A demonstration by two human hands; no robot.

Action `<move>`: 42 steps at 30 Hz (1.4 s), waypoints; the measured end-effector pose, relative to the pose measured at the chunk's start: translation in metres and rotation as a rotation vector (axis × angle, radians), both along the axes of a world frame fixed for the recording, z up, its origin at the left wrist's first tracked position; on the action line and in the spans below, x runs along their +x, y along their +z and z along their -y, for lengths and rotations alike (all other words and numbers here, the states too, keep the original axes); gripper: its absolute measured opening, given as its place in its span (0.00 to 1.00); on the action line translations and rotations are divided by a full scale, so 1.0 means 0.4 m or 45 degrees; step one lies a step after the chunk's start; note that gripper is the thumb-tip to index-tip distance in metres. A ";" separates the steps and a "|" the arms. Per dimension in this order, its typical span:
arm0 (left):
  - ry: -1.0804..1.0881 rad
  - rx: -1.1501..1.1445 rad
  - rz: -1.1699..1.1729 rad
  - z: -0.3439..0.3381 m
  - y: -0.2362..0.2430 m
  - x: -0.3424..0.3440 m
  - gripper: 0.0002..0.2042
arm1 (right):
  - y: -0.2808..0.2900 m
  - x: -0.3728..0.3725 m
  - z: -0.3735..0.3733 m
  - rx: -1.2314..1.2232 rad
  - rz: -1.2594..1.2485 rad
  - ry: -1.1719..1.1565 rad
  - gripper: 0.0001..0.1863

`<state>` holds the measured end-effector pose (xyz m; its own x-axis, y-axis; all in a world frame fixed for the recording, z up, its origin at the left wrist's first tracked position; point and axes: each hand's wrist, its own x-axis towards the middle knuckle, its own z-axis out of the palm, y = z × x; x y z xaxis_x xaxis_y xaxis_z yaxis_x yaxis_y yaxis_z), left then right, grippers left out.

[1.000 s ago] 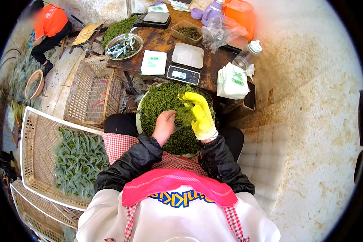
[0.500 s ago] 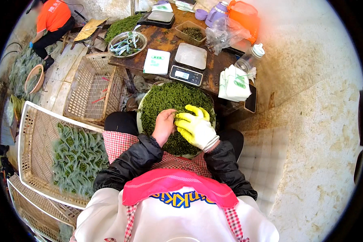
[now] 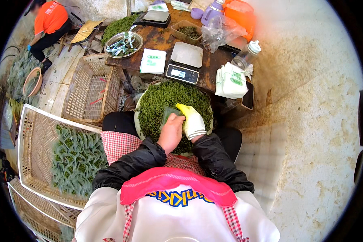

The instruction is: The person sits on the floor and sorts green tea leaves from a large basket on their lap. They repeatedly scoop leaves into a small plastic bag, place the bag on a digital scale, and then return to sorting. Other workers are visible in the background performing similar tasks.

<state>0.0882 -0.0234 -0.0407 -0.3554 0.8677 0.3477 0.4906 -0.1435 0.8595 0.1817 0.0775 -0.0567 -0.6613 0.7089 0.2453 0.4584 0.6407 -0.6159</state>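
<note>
A wide round basin (image 3: 138, 117) heaped with small green buds or peppercorns (image 3: 161, 94) sits between my knees. Over the heap, my bare left hand (image 3: 172, 133) pinches a small dark-green mesh bag (image 3: 167, 113). My right hand (image 3: 193, 122), in a white glove with yellow fingers, meets it at the bag's right side. The right fingers are curled and partly hidden, with the yellow thumb or forefinger stretched forward. Whether the right hand grips the bag's edge is hard to see. How full the bag is cannot be made out.
Ahead stands a wooden table with a digital scale (image 3: 186, 55), a packet stack (image 3: 153, 61), tied white packets (image 3: 232, 82) and a steel bowl (image 3: 138, 39). A crate (image 3: 24, 139) of filled mesh bags and another crate (image 3: 73, 97) lie left. A co-worker in orange (image 3: 51, 18) sits far left.
Both hands have shifted, the left one turning palm-down. The mesh bag now shows plainly between them, where before the fingers covered what they handled. The whole view has shifted slightly.
</note>
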 end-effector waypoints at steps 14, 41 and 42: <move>0.226 -0.091 0.647 -0.022 -0.011 -0.095 0.09 | -0.114 0.013 0.095 0.100 0.863 0.267 0.18; 0.054 -0.334 1.089 -0.006 -0.045 -0.108 0.10 | 0.169 -0.038 0.019 -0.022 -0.063 0.374 0.15; 0.048 -0.334 1.092 -0.006 -0.049 -0.109 0.10 | 0.164 -0.036 0.018 -0.014 -0.021 0.439 0.17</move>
<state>0.0446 -0.0208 -0.0604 -0.4318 0.8642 -0.2585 -0.3348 0.1125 0.9356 0.1672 0.0702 0.0090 -0.8586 0.4467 0.2515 0.2058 0.7497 -0.6289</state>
